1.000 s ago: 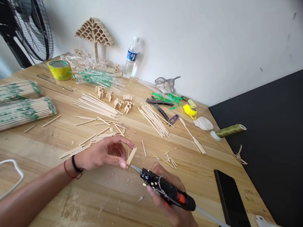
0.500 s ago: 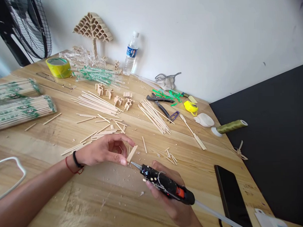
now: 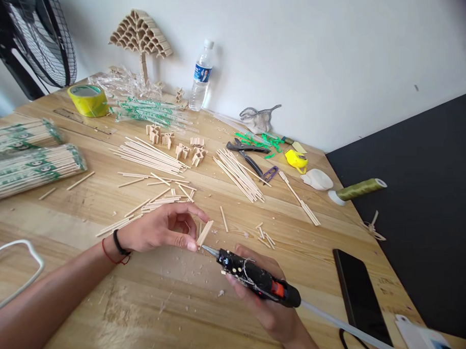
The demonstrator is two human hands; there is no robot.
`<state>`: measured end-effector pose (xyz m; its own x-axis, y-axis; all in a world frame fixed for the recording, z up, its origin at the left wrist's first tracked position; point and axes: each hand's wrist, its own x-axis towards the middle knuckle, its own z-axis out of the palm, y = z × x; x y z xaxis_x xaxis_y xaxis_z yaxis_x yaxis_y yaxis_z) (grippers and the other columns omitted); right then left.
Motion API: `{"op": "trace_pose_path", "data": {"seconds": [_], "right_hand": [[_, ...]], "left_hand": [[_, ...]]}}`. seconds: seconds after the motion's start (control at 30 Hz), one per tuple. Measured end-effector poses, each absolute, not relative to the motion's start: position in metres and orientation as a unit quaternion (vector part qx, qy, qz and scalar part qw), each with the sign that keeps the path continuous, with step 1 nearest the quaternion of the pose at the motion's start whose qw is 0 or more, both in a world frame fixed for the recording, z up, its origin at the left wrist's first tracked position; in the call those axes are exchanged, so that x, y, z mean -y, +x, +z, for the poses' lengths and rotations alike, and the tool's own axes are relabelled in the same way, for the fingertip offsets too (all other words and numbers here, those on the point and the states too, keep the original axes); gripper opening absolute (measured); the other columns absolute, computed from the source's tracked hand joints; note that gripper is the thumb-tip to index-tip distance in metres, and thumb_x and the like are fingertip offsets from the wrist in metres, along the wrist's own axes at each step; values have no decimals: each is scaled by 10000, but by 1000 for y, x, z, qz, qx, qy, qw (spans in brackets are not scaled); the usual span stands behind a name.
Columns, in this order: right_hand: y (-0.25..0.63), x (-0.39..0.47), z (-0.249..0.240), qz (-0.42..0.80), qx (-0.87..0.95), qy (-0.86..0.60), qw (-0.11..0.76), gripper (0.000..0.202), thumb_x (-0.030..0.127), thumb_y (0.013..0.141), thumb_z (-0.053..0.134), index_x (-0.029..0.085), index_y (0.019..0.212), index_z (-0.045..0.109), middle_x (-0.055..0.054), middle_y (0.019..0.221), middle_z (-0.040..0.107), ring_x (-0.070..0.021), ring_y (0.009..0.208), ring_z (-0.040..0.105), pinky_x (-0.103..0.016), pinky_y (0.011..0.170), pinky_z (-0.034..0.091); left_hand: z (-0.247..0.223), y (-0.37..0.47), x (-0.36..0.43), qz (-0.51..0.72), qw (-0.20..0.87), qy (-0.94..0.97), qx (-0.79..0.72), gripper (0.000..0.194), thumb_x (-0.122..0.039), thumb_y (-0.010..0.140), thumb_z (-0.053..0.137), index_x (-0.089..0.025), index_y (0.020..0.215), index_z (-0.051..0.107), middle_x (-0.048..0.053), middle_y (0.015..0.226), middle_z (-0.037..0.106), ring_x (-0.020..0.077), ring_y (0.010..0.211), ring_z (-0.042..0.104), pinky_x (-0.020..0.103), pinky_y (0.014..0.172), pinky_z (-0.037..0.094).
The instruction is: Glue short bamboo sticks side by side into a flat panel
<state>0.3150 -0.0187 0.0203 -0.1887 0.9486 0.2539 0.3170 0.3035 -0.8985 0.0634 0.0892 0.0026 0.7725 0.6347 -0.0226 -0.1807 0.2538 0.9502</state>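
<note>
My left hand pinches a small piece of short wooden sticks lying side by side, between thumb and fingertips. In my right hand is a black hot glue gun with an orange switch. Its metal nozzle points left, at the lower end of the piece; whether it touches I cannot tell. A clear glue stick runs out of the gun's back. Around the left hand lie loose cut sticks, and a single short stick rests just beyond the piece.
Bundles of long sticks, small stick assemblies and pliers lie farther back. A stick-built tree and a water bottle stand by the wall. At right are a phone and a thread spool; packaged sticks lie left.
The glue gun's nozzle has come slightly closer to the lower end of the stick piece. The view has shifted a little; both hands keep their hold.
</note>
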Motion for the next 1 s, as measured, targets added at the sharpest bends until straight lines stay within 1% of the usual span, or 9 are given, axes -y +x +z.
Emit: {"op": "trace_pose_path", "data": {"seconds": [0.1,0.2,0.3,0.43,0.6,0.77,1.0], "right_hand": [[316,19,20,364,699,-454,416,188,250,928,689,259,756,612,-4,642,547,-197,578,508,-316,533,432],[315,18,21,387,697,-459,392,225,265,955,642,239,741,576,12,660,498,-174,573,495,-304,542,397],[314,18,22,394,692,-466,386,252,253,953,633,228,719,543,26,665,477,-157,574,495,-294,551,377],[314,19,22,384,693,-467,392,252,241,935,646,224,704,548,28,650,500,-154,562,501,-289,551,385],[314,18,21,385,691,-471,391,241,269,938,646,225,710,582,16,646,531,-167,559,517,-295,544,403],[316,19,18,363,695,-478,396,223,299,934,664,239,722,633,2,623,567,-183,539,527,-300,522,423],[318,21,11,347,688,-484,416,234,302,923,707,244,701,661,3,614,584,-184,530,546,-295,515,458]], "left_hand": [[3,64,-89,267,763,550,-209,520,-327,785,930,-186,1229,699,34,909,716,153,806,675,273,745,529],[4,64,-89,265,760,553,-214,522,-339,778,934,-183,1220,704,29,897,712,151,781,672,268,723,523],[4,64,-90,263,757,558,-217,526,-344,775,936,-185,1220,706,28,902,710,149,778,673,263,714,518],[4,63,-90,262,755,561,-217,526,-351,779,932,-183,1223,704,36,922,711,149,785,677,265,719,521],[4,63,-90,263,750,565,-219,531,-368,779,931,-182,1223,706,49,940,719,154,783,676,269,712,521],[4,63,-90,262,756,559,-217,523,-347,782,929,-188,1228,706,48,950,724,157,793,677,272,720,519],[5,63,-90,260,758,555,-222,537,-349,778,933,-181,1232,701,40,921,724,151,781,670,262,710,510]]}}
